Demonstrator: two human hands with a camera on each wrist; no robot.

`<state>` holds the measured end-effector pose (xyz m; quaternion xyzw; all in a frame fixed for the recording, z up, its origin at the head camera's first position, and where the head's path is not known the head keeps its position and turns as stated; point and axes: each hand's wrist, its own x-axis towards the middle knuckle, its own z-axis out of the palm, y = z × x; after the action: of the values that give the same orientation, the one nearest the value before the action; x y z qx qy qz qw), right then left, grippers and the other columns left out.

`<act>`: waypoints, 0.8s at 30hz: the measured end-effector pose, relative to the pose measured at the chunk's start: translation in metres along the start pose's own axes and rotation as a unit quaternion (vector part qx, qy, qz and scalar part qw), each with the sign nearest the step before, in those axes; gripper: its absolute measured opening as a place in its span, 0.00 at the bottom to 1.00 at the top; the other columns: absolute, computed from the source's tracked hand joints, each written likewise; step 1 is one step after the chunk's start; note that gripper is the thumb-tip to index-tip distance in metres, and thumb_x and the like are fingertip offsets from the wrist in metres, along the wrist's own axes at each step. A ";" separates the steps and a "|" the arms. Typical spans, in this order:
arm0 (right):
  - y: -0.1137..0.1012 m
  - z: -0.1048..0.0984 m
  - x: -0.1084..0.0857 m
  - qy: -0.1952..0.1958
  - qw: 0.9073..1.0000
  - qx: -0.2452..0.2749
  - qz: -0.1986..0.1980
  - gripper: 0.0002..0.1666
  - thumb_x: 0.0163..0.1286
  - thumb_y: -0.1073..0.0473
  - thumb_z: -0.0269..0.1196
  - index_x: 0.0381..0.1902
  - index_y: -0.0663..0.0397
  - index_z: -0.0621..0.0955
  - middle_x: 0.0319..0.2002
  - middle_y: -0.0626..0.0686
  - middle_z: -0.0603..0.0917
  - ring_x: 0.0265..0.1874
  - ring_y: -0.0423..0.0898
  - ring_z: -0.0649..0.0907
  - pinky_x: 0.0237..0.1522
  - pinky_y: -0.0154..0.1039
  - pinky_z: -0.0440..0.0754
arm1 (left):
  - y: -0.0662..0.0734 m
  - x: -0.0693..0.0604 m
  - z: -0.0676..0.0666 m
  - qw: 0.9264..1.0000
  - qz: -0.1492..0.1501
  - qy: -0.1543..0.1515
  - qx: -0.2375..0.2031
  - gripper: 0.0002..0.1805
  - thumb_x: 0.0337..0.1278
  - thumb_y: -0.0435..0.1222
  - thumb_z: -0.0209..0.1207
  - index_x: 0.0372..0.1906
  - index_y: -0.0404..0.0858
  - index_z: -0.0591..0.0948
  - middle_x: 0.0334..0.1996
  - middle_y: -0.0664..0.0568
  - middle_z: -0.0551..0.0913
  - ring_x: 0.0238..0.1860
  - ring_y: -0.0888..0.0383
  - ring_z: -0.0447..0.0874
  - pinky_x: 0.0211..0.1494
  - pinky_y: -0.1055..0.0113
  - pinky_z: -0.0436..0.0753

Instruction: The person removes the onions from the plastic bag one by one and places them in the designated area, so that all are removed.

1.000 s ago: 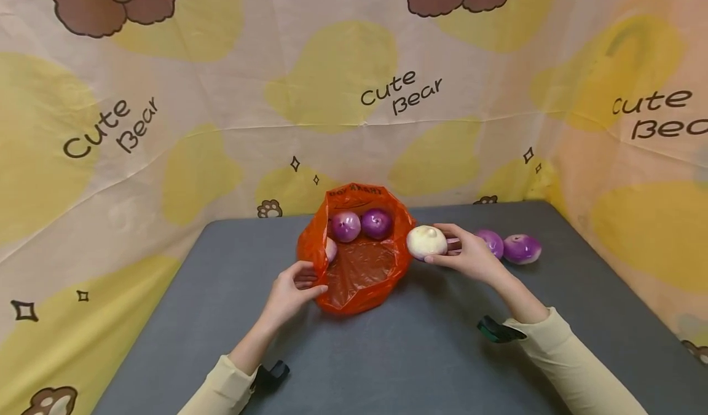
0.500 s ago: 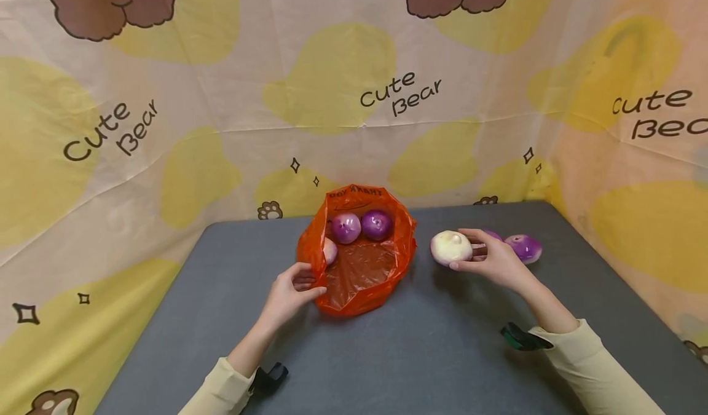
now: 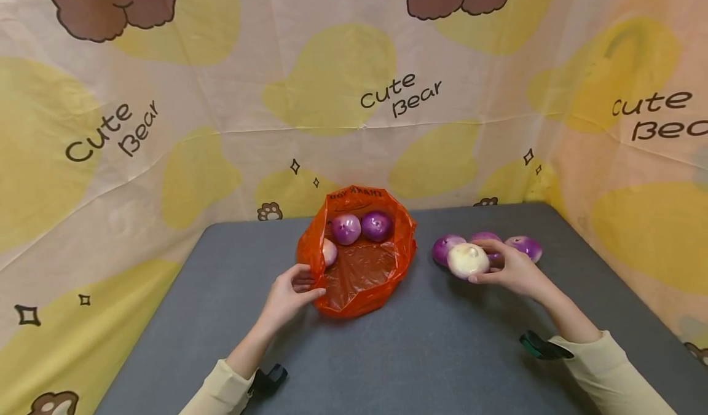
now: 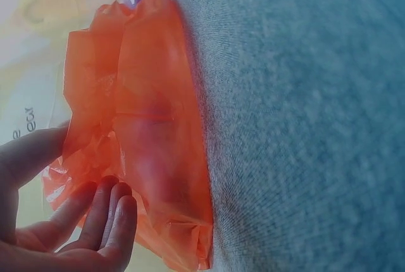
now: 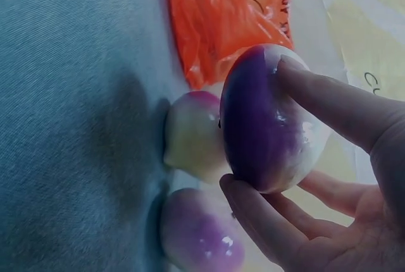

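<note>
An orange plastic bag (image 3: 354, 273) lies with its mouth towards me. Inside it are two purple onions, a lighter one (image 3: 346, 229) and a darker one (image 3: 377, 225), plus a third onion (image 3: 330, 252) partly hidden by the left rim. My left hand (image 3: 290, 289) pinches that rim, thumb on one side and fingers on the other, as the left wrist view also shows. To the right of the bag my right hand (image 3: 514, 267) grips a purple-and-white onion (image 5: 269, 126) above the table, its white end (image 3: 467, 261) facing me.
On the grey table (image 3: 376, 366), behind the held onion, sit a left onion (image 3: 445, 247), a middle onion (image 3: 485, 237) and a right onion (image 3: 524, 247). A printed cloth (image 3: 337, 83) hangs behind and beside the table.
My right hand has moved right and nearer to me with its onion, away from the bag. An onion hidden behind it now shows on the table. My left hand has stayed at the rim.
</note>
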<state>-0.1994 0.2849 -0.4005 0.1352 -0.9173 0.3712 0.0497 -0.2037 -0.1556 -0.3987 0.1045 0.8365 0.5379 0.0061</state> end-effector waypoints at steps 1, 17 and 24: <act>0.001 0.000 -0.001 -0.003 1.000 -0.002 0.000 0.41 0.52 0.50 0.74 0.61 0.60 0.72 0.55 0.65 0.77 0.49 0.63 0.81 0.44 0.49 0.84 | 0.001 0.000 -0.001 1.000 -0.001 0.000 -0.001 0.23 0.47 0.27 0.67 0.51 0.27 0.76 0.45 0.35 0.81 0.47 0.40 0.81 0.56 0.47 0.78; 0.013 0.004 -0.010 -0.048 0.999 0.020 -0.010 0.45 0.50 0.54 0.74 0.62 0.67 0.69 0.54 0.68 0.77 0.45 0.59 0.82 0.41 0.43 0.85 | -0.001 0.000 -0.003 1.000 0.001 0.002 -0.002 0.23 0.47 0.28 0.68 0.50 0.28 0.76 0.45 0.36 0.81 0.45 0.42 0.82 0.56 0.48 0.79; 0.020 0.011 -0.011 -0.068 0.997 0.032 -0.027 0.44 0.49 0.55 0.75 0.60 0.68 0.70 0.53 0.68 0.78 0.43 0.57 0.84 0.40 0.37 0.84 | -0.001 0.000 -0.003 1.000 0.001 0.003 0.001 0.22 0.47 0.28 0.67 0.50 0.28 0.76 0.45 0.36 0.81 0.45 0.43 0.82 0.55 0.49 0.79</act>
<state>-0.1942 0.2935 -0.4238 0.1866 -0.9022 0.3889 -0.0073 -0.2046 -0.1586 -0.3984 0.1040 0.8371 0.5371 0.0028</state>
